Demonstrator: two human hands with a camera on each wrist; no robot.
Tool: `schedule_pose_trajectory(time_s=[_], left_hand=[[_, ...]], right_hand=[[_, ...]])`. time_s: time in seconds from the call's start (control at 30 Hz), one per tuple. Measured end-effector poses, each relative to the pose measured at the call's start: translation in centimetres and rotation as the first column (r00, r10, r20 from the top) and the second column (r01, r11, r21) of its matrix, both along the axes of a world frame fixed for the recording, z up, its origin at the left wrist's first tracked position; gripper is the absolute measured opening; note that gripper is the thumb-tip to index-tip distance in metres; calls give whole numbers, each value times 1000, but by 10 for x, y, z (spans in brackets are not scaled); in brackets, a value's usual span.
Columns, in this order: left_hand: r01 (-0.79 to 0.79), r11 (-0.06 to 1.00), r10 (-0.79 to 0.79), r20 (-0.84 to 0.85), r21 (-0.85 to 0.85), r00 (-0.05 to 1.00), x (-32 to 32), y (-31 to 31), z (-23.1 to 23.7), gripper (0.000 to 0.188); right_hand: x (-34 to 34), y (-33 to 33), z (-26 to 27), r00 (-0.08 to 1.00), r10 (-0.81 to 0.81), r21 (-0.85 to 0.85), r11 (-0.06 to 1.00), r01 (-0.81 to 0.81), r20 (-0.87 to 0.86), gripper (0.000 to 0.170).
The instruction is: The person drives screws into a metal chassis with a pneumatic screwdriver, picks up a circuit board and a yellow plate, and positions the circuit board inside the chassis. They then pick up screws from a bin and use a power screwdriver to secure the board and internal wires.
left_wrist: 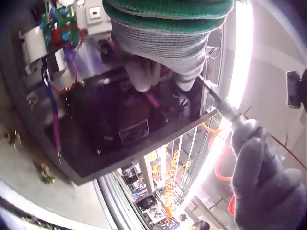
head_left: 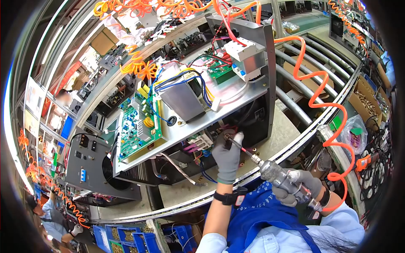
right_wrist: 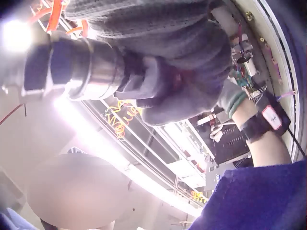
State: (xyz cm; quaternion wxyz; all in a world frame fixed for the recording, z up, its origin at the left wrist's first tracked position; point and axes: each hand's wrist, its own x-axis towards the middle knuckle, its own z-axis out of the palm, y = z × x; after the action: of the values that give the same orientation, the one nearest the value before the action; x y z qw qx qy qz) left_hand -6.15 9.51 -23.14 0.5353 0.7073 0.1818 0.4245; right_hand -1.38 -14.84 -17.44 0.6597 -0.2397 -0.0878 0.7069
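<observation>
A grey-gloved right hand (head_left: 298, 185) grips a pneumatic screwdriver (head_left: 276, 173), its shaft angled up and left toward the chassis; the right wrist view shows that glove (right_wrist: 177, 72) wrapped round the tool body (right_wrist: 96, 67). The left hand (head_left: 227, 158), also gloved, reaches into the lower bay of the open metal chassis (head_left: 196, 126), beside the driver's tip. In the left wrist view the left hand (left_wrist: 163, 52) has its fingers at the dark bay (left_wrist: 115, 115), the bit passing close to them. What lies between the left fingertips cannot be made out.
A green circuit board (head_left: 137, 126) and a silver box (head_left: 182, 99) sit atop the chassis. An orange coiled hose (head_left: 325, 105) runs to the driver. Metal rollers (head_left: 295, 105) lie behind, blue bins (head_left: 130, 238) at lower left, a second black unit (head_left: 90, 166) at left.
</observation>
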Motion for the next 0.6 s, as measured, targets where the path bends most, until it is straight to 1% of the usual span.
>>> schedule_pose_trajectory(time_s=[0.03,0.07,0.1,0.13,0.17,0.2,0.27,0.3,0.37,0.4,0.47,0.5,0.57,0.6], left_hand=[[5,978,19,114,-207,993,6,-5,-6,20],[5,978,19,114,-208,993,9,-9,-9,20],[2,937,69,190,-351,979,12,-14,-12,19],[13,874,128,254,-487,959,14,-18,-15,19],[9,874,157,300,-485,941,16,-20,-22,19],[9,875,154,295,-485,943,16,-19,-27,19],[112,803,139,367,-585,920,17,-15,-32,16],[114,803,137,368,-584,919,17,-11,-33,16],[182,756,86,371,-629,925,14,-4,-36,15],[181,755,86,369,-630,925,14,-2,-39,15],[224,770,22,376,-597,926,14,4,-41,13],[224,770,23,376,-597,926,14,6,-41,13],[289,708,-9,401,-645,916,15,8,-40,13],[291,705,-10,402,-646,916,16,9,-41,13]], right_hand=[[-4,0,-2,1000,-11,11,1000,11,10,45],[-6,3,0,1000,-10,10,1000,10,10,45],[-10,7,5,997,-18,-42,999,22,78,43],[-13,10,7,989,-24,-95,995,38,144,42],[-13,14,3,992,7,-75,997,2,123,38],[-15,18,1,993,4,-75,997,5,117,38],[-19,28,2,974,34,-203,979,12,223,35],[-22,32,8,959,25,-219,975,39,281,34],[-26,37,9,961,11,-216,975,51,278,34],[-28,39,9,961,-2,-214,975,63,275,34],[-31,44,9,955,-11,-220,972,79,295,34],[-33,46,10,949,-21,-214,973,92,315,35],[-33,48,10,941,-31,-209,972,107,336,35],[-32,50,10,943,-26,-214,971,102,332,35]])
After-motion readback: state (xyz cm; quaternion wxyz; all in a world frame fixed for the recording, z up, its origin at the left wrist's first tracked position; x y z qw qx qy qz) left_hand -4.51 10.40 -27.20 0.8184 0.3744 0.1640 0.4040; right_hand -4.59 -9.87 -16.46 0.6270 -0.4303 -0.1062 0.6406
